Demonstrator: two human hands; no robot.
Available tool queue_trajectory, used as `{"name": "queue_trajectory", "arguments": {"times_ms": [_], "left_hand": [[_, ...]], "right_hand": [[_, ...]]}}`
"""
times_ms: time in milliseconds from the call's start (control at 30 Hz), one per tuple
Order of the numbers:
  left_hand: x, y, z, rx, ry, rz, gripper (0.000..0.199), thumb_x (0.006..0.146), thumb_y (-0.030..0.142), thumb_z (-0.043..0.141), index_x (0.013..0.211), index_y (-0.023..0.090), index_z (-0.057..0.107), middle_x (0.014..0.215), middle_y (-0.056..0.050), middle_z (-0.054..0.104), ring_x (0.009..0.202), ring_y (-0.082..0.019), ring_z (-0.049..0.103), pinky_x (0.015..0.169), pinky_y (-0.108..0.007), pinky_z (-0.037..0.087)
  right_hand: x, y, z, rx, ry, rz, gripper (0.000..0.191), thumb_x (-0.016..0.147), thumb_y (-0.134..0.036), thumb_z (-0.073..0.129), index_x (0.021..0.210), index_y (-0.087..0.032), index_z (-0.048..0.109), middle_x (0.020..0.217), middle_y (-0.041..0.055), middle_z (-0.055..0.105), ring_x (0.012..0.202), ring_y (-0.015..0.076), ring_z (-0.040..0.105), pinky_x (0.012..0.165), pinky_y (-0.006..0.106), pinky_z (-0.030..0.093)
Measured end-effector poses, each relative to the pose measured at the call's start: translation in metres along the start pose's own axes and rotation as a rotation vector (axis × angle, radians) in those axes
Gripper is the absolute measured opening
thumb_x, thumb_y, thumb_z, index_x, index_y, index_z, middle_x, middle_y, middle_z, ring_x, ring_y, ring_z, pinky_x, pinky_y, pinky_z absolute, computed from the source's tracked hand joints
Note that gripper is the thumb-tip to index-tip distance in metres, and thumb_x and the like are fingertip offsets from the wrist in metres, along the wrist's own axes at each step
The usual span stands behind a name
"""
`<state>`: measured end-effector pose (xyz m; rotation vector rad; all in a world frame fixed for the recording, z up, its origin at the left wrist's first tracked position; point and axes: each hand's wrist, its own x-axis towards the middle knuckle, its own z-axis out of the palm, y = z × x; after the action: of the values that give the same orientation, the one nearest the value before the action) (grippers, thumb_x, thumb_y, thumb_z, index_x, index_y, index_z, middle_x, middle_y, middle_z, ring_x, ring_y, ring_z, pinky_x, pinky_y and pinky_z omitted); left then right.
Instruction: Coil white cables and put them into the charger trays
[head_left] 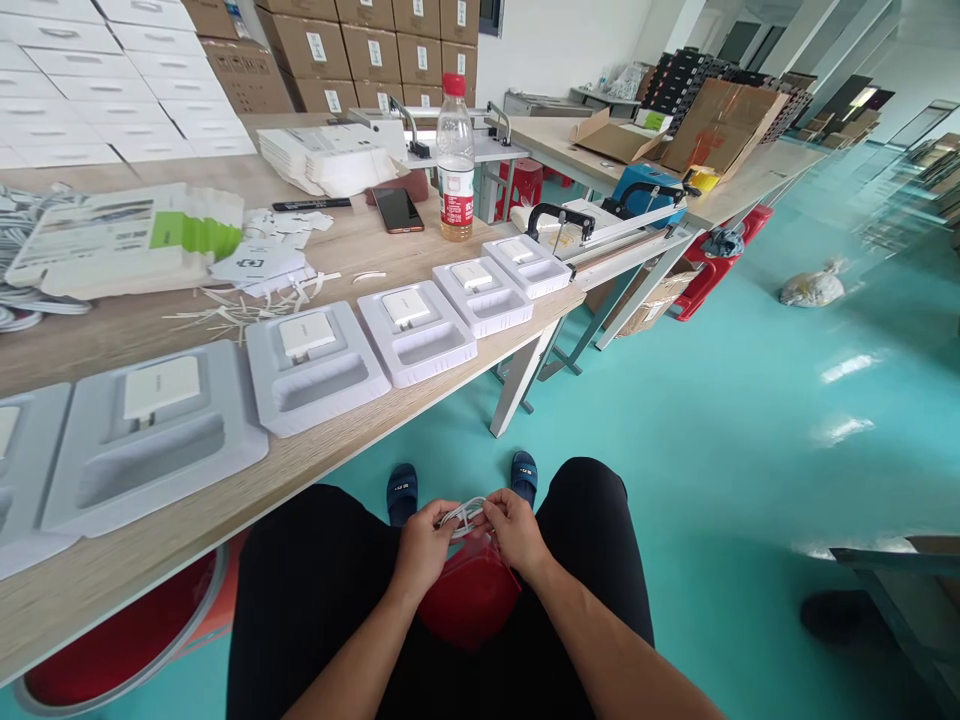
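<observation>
Bare forearms [375,640] extend over black-clad legs [600,560], palms inward. Left hand [424,548] and right hand [516,532], fingers nearly closed, pinch a coiled white cable [466,514] between them. Chargers [304,333] on the desk [75,595] bear illegible lettering; a bottle [455,160] has a red-and-white label.

room above the low trays [352,340], the upright bottle [455,165] rising behind

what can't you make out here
All in the head view:
Ends of white coiled cable: hidden by left hand and right hand, or too small
Leftmost white plastic tray: cut off by left edge
Lettering on white square chargers: too small
Far side of red round container: behind wooden table
</observation>
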<state>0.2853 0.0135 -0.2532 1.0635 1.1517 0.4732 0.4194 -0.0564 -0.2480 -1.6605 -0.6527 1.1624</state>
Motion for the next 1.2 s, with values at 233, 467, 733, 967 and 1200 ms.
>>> {"name": "queue_trajectory", "arguments": {"times_ms": [233,467,733,967,1200], "left_hand": [[-0.003,0.007,-0.003,-0.202,-0.003,-0.079,0.032,0.063,0.028,0.085,0.089,0.016,0.072,0.091,-0.007,0.078,0.088,-0.025,0.073,0.077,-0.034,0.06],[-0.004,0.009,-0.004,-0.291,-0.032,-0.116,0.039,0.055,0.031,0.09,0.087,0.017,0.072,0.085,-0.005,0.078,0.081,-0.022,0.073,0.074,-0.031,0.059],[-0.01,0.01,-0.004,-0.423,-0.078,-0.107,0.049,0.051,0.041,0.092,0.088,0.017,0.072,0.084,-0.005,0.077,0.081,-0.024,0.073,0.066,-0.028,0.057],[-0.008,0.007,-0.01,-0.635,-0.078,-0.176,0.056,0.066,0.055,0.078,0.107,0.019,0.065,0.1,-0.009,0.074,0.073,-0.02,0.072,0.063,-0.029,0.054],[0.002,-0.011,-0.003,-0.476,-0.143,-0.171,0.044,0.063,0.052,0.077,0.089,0.018,0.069,0.083,-0.008,0.072,0.066,-0.02,0.069,0.057,-0.027,0.048]], "right_hand": [[0.002,0.005,-0.001,0.011,0.087,0.039,0.026,0.071,-0.042,0.069,0.073,-0.019,0.059,0.063,0.0002,0.064,0.053,0.016,0.059,0.053,0.029,0.047],[0.005,-0.004,-0.006,0.086,0.056,-0.033,0.041,0.064,-0.043,0.077,0.095,-0.017,0.067,0.09,0.0065,0.072,0.064,0.0166,0.062,0.062,0.031,0.052],[0.003,-0.004,0.0,0.201,-0.001,-0.116,0.046,0.067,-0.055,0.078,0.094,-0.018,0.071,0.063,0.0027,0.068,0.053,0.0182,0.059,0.051,0.031,0.048],[-0.01,-0.111,-0.009,0.217,0.256,-0.372,0.045,0.068,-0.052,0.078,0.101,-0.023,0.069,0.081,0.0039,0.071,0.059,0.0166,0.061,0.054,0.029,0.053],[-0.002,-0.261,0.067,-0.443,0.004,-1.133,0.017,0.088,-0.03,0.062,0.103,-0.025,0.071,0.082,0.0019,0.066,0.068,0.0151,0.06,0.066,0.028,0.05]]}}
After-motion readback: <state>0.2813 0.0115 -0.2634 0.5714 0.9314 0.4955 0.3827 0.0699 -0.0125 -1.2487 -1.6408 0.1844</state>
